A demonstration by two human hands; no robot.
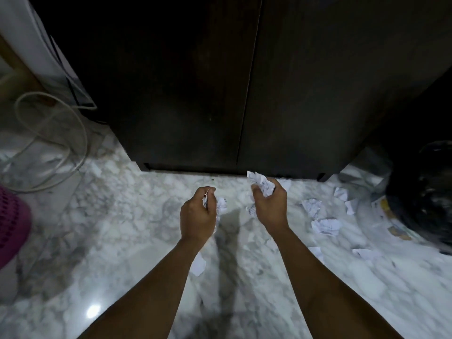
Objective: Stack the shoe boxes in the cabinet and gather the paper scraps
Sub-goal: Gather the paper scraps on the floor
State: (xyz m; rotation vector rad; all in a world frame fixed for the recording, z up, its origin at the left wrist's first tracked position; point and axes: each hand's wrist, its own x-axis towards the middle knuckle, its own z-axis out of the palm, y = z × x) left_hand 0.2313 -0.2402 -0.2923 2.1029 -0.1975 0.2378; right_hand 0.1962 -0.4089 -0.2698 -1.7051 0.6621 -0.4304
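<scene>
Head view: my right hand [269, 204] grips a crumpled wad of paper scraps [260, 183], and my left hand [198, 211] curls round 1 thin scrap [207, 195]. The cabinet [195, 94] doors are closed with no shoe boxes visible, so I judge stacking done. Loose scraps [326, 225] litter the marble floor [122, 216] to my right, so gathering looks about half done.

Right hand [269, 204] grips crumpled paper scraps [260, 183]; left hand [198, 214] pinches one before the cabinet [220, 94]
</scene>
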